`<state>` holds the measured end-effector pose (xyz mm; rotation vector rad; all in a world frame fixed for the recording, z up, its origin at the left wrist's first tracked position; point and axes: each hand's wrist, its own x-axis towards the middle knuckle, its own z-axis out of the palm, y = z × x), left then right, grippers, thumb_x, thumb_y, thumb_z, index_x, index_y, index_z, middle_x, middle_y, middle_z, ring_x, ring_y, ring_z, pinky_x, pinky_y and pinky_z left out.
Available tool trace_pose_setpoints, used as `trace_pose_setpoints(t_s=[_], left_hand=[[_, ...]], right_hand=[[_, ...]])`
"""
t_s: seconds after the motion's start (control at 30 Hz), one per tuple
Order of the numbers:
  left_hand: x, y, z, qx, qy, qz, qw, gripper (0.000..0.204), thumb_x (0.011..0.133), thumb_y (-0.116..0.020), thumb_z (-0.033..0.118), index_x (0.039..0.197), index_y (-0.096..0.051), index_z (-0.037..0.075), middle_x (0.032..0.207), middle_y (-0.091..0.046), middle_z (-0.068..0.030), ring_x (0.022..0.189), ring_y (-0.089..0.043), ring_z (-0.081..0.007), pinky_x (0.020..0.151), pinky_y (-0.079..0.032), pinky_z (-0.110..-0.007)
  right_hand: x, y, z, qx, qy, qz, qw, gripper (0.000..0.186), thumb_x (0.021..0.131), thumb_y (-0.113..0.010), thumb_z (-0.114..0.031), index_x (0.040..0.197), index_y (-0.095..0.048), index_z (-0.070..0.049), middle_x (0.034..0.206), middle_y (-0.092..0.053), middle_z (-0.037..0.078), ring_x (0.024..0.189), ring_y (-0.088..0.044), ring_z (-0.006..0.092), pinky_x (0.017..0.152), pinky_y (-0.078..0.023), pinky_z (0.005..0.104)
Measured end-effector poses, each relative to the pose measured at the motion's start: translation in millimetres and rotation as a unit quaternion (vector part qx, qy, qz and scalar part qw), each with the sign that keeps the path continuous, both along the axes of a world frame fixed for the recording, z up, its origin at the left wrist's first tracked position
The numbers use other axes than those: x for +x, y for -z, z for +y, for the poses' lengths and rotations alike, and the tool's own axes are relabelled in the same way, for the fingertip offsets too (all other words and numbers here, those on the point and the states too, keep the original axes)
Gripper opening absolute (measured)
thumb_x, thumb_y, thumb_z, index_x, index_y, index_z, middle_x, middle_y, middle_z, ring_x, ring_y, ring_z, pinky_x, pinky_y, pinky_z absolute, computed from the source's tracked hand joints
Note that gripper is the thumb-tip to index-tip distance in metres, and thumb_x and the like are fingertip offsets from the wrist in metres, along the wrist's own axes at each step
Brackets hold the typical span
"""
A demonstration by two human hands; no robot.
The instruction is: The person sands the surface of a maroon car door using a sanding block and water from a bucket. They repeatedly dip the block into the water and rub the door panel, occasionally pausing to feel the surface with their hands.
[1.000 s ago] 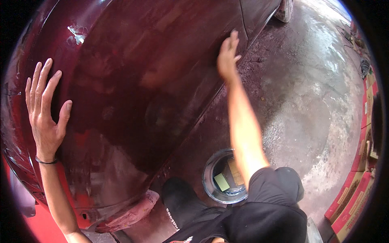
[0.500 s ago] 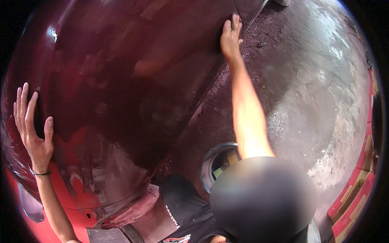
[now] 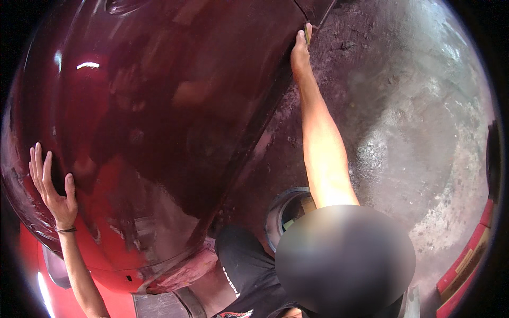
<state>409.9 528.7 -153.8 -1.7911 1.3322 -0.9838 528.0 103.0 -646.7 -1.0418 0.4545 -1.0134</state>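
A glossy dark red car body panel [image 3: 175, 122] fills the left half of the head view. My left hand [image 3: 55, 193] lies flat on its far left part, fingers stretched upward and thumb apart, holding nothing. With the arm reaching far forward, my right hand [image 3: 301, 55] is at the panel's lower edge, near a seam. Its fingers are closed on a thin yellow-green pad [image 3: 307, 36], seen edge-on. Most of those fingers are hidden behind the thumb side of the hand.
On the wet grey floor [image 3: 392, 143] stands a bucket [image 3: 271, 214] with light-coloured pieces inside, partly covered by a blurred round patch. Red and brown cardboard boxes [image 3: 466, 259] line the right rim. My dark-clothed knee [image 3: 238, 254] is beside the panel.
The view has shifted over the panel, and my left hand now appears lower and a little further right. My right hand has turned, showing its thumb side, still with the pad.
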Motion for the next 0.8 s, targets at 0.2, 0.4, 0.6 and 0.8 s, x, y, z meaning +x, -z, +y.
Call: trace_pose_setpoints(t_s=[0.2, 0.4, 0.6, 0.8], left_hand=[[0.2, 1.5, -5.8, 0.004, -0.003, 0.001, 1.0, 0.059, 0.105, -0.058, 0.028, 0.159, -0.043, 0.008, 0.168, -0.04, -0.0223, 0.158, -0.032, -0.0441, 0.129, -0.021, -0.061], [6.8, 2.4, -0.8, 0.015, -0.008, -0.005, 1.0, 0.06, 0.107, -0.054, 0.033, 0.16, -0.039, 0.008, 0.168, -0.038, -0.0242, 0.158, -0.032, -0.0462, 0.129, -0.02, -0.062], [19.8, 11.9, -3.3, -0.003, -0.007, 0.032, 0.999, 0.061, 0.105, -0.058, 0.029, 0.159, -0.041, 0.006, 0.167, -0.04, -0.0249, 0.155, -0.035, -0.0465, 0.128, -0.024, -0.06], [22.9, 13.9, -0.3, -0.008, -0.012, 0.032, 0.999, 0.061, 0.103, -0.061, 0.022, 0.158, -0.044, 0.002, 0.166, -0.042, -0.0227, 0.155, -0.039, -0.0416, 0.128, -0.028, -0.055]], right_hand=[[-69.9, 8.3, 187.0, -0.022, -0.019, 0.02, 0.999, 0.065, 0.117, -0.025, -0.04, 0.174, -0.006, -0.015, 0.182, -0.002, 0.01, 0.167, 0.003, 0.0341, 0.126, 0.006, 0.0677], [-45.7, 15.0, 131.4, -0.005, -0.025, 0.045, 0.999, 0.064, 0.118, -0.021, -0.04, 0.174, -0.001, -0.017, 0.182, 0.001, 0.01, 0.167, 0.005, 0.0342, 0.127, 0.005, 0.0672], [45.9, 67.5, -8.6, -0.027, 0.092, -0.052, 0.994, 0.067, 0.117, -0.024, -0.049, 0.172, -0.017, -0.012, 0.181, -0.008, 0.009, 0.167, -0.005, 0.0326, 0.127, -0.005, 0.0681], [-81.8, 34.3, 276.0, 0.024, -0.023, 0.036, 0.999, 0.066, 0.117, -0.023, -0.039, 0.174, -0.002, -0.012, 0.182, 0.002, 0.012, 0.167, 0.005, 0.0309, 0.128, 0.004, 0.0633]])
